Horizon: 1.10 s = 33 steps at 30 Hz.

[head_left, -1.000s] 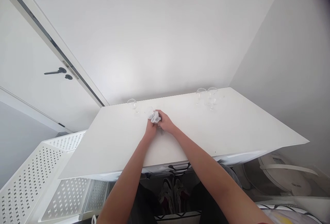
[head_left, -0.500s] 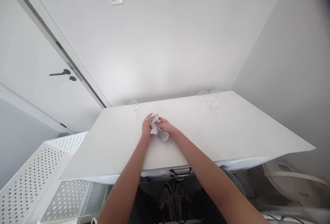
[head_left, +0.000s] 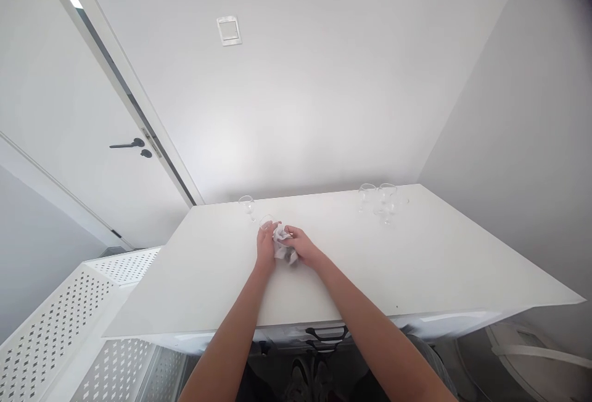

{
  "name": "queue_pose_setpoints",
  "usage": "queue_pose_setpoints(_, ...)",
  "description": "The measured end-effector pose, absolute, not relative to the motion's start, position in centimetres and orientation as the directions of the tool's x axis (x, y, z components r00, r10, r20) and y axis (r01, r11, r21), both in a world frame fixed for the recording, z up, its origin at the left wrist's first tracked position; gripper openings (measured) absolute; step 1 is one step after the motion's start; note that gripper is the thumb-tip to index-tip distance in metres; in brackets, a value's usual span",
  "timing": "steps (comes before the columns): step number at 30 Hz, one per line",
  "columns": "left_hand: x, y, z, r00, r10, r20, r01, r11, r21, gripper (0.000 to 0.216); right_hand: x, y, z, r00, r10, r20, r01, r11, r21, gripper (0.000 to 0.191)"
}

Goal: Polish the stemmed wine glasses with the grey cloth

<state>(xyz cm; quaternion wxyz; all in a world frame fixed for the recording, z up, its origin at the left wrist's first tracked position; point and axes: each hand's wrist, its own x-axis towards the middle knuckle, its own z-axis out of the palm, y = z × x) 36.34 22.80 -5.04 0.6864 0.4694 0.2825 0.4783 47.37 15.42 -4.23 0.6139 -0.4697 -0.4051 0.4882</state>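
Note:
Both my hands meet over the far middle of a white table [head_left: 379, 266]. My left hand [head_left: 265, 246] is closed around a small clear stemmed glass [head_left: 267, 224], whose rim shows above my fingers. My right hand [head_left: 301, 245] is closed on a crumpled white cloth [head_left: 280, 246] pressed against the glass. One more clear glass [head_left: 247, 205] stands just beyond, to the left. A cluster of several clear glasses [head_left: 379, 200] stands at the table's far right, well away from my hands.
White walls close the table in at the back and right. A white door with a dark handle [head_left: 131, 145] is at the left. A perforated white rack [head_left: 78, 322] stands by the table's left end. A black handle [head_left: 324, 333] and shoes show under the near edge.
The view has tilted upward, so everything sits lower in the picture. The cloth has bunched up tighter between my hands; both hands stay on glass and cloth.

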Motion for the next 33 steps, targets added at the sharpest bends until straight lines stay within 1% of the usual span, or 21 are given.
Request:
queue_pose_setpoints(2,36.2,22.9,-5.1,0.358,0.930,0.076,-0.361,0.063,0.930,0.047,46.8,15.6,-4.4,0.309,0.937,0.163,0.010,0.169,-0.986,0.029)
queue_pose_setpoints(3,36.1,23.0,-5.2,0.359,0.930,0.081,-0.362,0.059,0.930,0.049,46.6,15.7,-4.4,0.317,0.930,0.188,0.051,0.181,-0.982,0.029)
queue_pose_setpoints(4,36.0,23.0,-5.2,0.369,0.926,0.082,-0.374,0.067,0.925,0.050,46.4,15.7,-4.2,0.290,0.941,0.172,0.016,0.174,-0.985,0.028)
queue_pose_setpoints(7,35.9,23.0,-5.1,0.420,0.903,0.087,-0.432,0.115,0.894,0.053,46.7,15.5,-3.5,0.071,0.997,0.020,-0.326,0.042,-0.944,0.028)
queue_pose_setpoints(8,35.9,23.0,-5.0,0.425,0.901,0.088,-0.440,0.121,0.890,0.053,46.9,15.4,-3.4,0.016,1.000,-0.008,-0.394,-0.001,-0.919,0.029)
queue_pose_setpoints(9,36.0,23.0,-5.0,0.423,0.903,0.080,-0.433,0.124,0.893,0.053,47.1,15.3,-3.4,0.017,1.000,-0.013,-0.400,-0.005,-0.916,0.030)
queue_pose_setpoints(10,36.1,23.0,-5.0,0.412,0.909,0.067,-0.414,0.122,0.902,0.052,47.3,15.3,-3.6,0.074,0.997,0.006,-0.343,0.031,-0.939,0.028)
queue_pose_setpoints(11,36.2,23.0,-5.0,0.396,0.917,0.055,-0.391,0.114,0.913,0.051,47.4,15.3,-3.8,0.156,0.986,0.051,-0.231,0.087,-0.969,0.027)
queue_pose_setpoints(13,36.3,22.9,-5.0,0.381,0.923,0.057,-0.360,0.091,0.929,0.050,47.2,15.5,-4.5,0.268,0.946,0.185,0.050,0.178,-0.983,0.024)
queue_pose_setpoints(14,36.3,22.9,-5.0,0.388,0.919,0.067,-0.358,0.084,0.930,0.050,47.0,15.6,-4.9,0.272,0.933,0.237,0.157,0.200,-0.967,0.023)
queue_pose_setpoints(15,36.3,22.8,-4.9,0.399,0.914,0.077,-0.365,0.081,0.927,0.050,46.8,15.7,-5.1,0.256,0.930,0.265,0.217,0.212,-0.953,0.021)
queue_pose_setpoints(16,36.1,22.8,-4.9,0.412,0.907,0.085,-0.376,0.084,0.923,0.050,46.6,15.8,-5.2,0.242,0.929,0.278,0.228,0.224,-0.947,0.020)
queue_pose_setpoints(18,35.9,22.8,-4.9,0.415,0.905,0.093,-0.407,0.093,0.909,0.050,46.3,15.9,-5.0,0.259,0.924,0.281,0.146,0.250,-0.957,0.020)
queue_pose_setpoints(19,35.8,22.9,-4.9,0.412,0.907,0.087,-0.423,0.106,0.900,0.051,46.2,15.9,-4.8,0.294,0.919,0.264,0.062,0.257,-0.964,0.022)
queue_pose_setpoints(21,35.7,23.2,-4.9,0.421,0.906,0.037,-0.441,0.169,0.882,0.056,46.2,15.7,-4.3,0.346,0.921,0.177,-0.149,0.240,-0.959,0.025)
queue_pose_setpoints(23,35.8,23.5,-5.0,0.445,0.895,-0.021,-0.447,0.242,0.861,0.060,46.3,15.4,-3.9,0.297,0.952,0.073,-0.314,0.169,-0.934,0.028)
queue_pose_setpoints(24,35.8,23.5,-5.0,0.450,0.893,-0.029,-0.456,0.258,0.852,0.060,46.4,15.3,-3.7,0.257,0.966,0.043,-0.352,0.135,-0.926,0.030)
queue_pose_setpoints(27,35.9,23.3,-4.8,0.420,0.907,0.019,-0.491,0.210,0.845,0.054,46.7,14.9,-3.7,0.177,0.983,0.049,-0.362,0.112,-0.925,0.031)
queue_pose_setpoints(29,36.0,22.8,-4.6,0.435,0.896,0.089,-0.462,0.137,0.876,0.052,46.8,14.8,-4.0,0.148,0.985,0.085,-0.343,0.132,-0.930,0.029)
queue_pose_setpoints(31,36.0,22.1,-4.3,0.474,0.864,0.169,-0.417,0.051,0.907,0.050,46.9,14.9,-4.3,0.117,0.986,0.118,-0.284,0.147,-0.947,0.026)
queue_pose_setpoints(33,36.0,21.7,-4.1,0.484,0.851,0.205,-0.399,0.006,0.917,0.049,46.8,15.2,-4.5,0.146,0.976,0.162,-0.171,0.186,-0.967,0.023)
